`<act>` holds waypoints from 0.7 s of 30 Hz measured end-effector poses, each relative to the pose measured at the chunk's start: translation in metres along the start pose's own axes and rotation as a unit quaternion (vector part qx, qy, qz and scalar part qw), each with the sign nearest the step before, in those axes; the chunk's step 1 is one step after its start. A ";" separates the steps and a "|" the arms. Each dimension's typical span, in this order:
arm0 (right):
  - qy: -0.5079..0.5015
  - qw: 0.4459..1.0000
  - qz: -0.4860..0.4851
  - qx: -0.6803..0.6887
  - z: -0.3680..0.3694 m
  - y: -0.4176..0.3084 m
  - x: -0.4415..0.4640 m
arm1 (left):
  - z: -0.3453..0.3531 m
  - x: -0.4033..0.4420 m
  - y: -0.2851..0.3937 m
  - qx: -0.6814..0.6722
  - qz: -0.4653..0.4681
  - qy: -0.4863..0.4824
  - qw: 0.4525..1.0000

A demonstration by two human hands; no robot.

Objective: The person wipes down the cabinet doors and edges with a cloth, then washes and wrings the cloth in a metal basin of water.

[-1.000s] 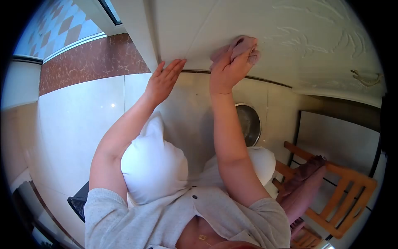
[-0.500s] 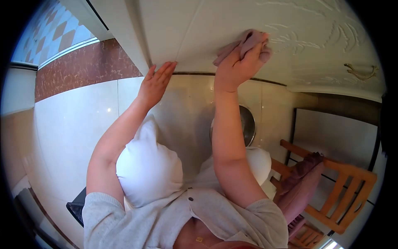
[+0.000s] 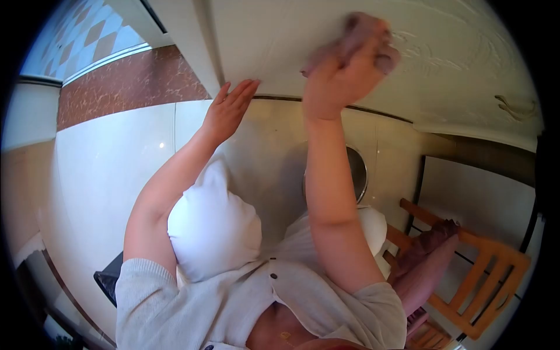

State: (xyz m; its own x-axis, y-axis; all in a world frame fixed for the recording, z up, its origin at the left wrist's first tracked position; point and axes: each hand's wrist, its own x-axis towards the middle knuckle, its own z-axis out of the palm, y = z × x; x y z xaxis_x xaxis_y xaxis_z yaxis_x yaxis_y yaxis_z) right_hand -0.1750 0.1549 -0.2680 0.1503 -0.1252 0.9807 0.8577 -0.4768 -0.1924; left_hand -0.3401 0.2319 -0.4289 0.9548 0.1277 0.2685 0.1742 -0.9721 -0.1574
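Note:
My right hand [image 3: 344, 81] grips a bunched mauve cloth [image 3: 359, 35] and presses it to the pale cabinet front [image 3: 280, 41], beside the raised floral pattern. Both the hand and the cloth are somewhat blurred. My left hand [image 3: 233, 108] lies with fingers stretched out, its tips against the lower left part of the same panel, and it holds nothing. Under my right forearm a round metal basin [image 3: 357, 172] on the floor is partly hidden.
A wooden slatted chair [image 3: 484, 274] with a mauve garment [image 3: 429, 262] over it stands at the right. A brass-coloured handle [image 3: 513, 108] juts from the cabinet. At the left, a reddish marbled threshold [image 3: 134, 87] crosses the pale tiled floor [image 3: 116, 157]. A black bin [image 3: 108, 280] sits near my left elbow.
My right hand has slid the cloth upward and slightly right over the panel. The left hand stays at about the same spot on the panel, while the whole view has shifted a little.

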 end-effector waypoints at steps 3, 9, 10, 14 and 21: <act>-0.274 0.840 0.307 0.353 -0.009 -0.026 -0.031 | 0.010 -0.007 -0.001 -0.013 -0.006 0.011 1.000; -0.534 0.786 0.209 0.229 -0.034 -0.001 -0.120 | 0.016 -0.020 -0.006 0.038 -0.014 -0.009 0.999; -0.535 0.785 0.208 0.232 -0.039 0.007 -0.140 | 0.015 -0.020 -0.008 0.062 -0.009 -0.009 0.998; -0.448 0.709 0.448 0.308 -0.044 0.006 -0.166 | 0.017 -0.027 -0.010 0.046 -0.017 -0.011 0.999; -0.328 0.906 0.119 0.241 -0.021 -0.036 -0.124 | 0.017 -0.031 -0.009 0.028 -0.033 -0.063 0.997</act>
State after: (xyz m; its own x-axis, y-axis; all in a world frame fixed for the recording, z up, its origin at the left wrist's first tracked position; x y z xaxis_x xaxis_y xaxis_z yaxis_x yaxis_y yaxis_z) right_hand -0.2347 0.1691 -0.3833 0.4837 0.4448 0.7538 0.8537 -0.0500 -0.5184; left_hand -0.3667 0.2404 -0.4522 0.9629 0.2174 0.1596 0.2469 -0.9488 -0.1971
